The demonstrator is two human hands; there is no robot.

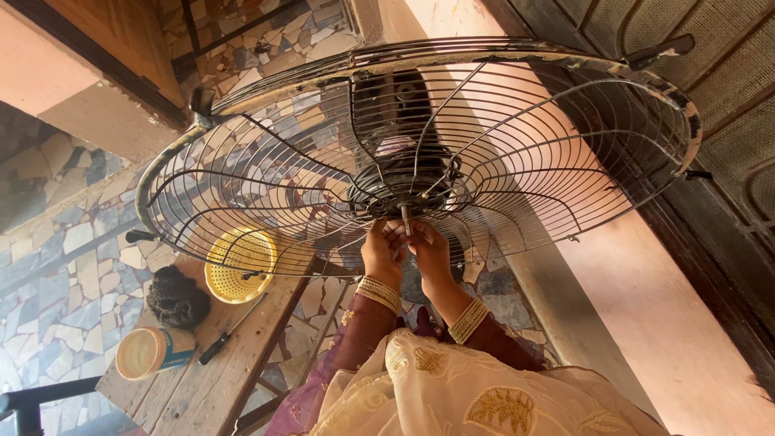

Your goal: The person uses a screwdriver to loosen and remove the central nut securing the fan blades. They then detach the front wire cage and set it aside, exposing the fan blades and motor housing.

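Note:
A large round wire fan guard (565, 153) with a worn black-and-cream rim fills the upper view; the dark motor housing (400, 105) shows behind its hub. A short metal shaft (406, 220) sticks out of the hub centre. My left hand (381, 252) and my right hand (430, 252) are both raised to the hub, fingers pinched around the base of the shaft. Each wrist carries gold bangles. A cream embroidered cloth (468, 387) covers my lap below.
A wooden bench (218, 363) at lower left bears a yellow perforated bowl (240, 265), a black scrubber (176, 299), a screwdriver (230, 333) and an open blue tin (149, 353). Mosaic stone floor lies around; a pink wall runs along the right.

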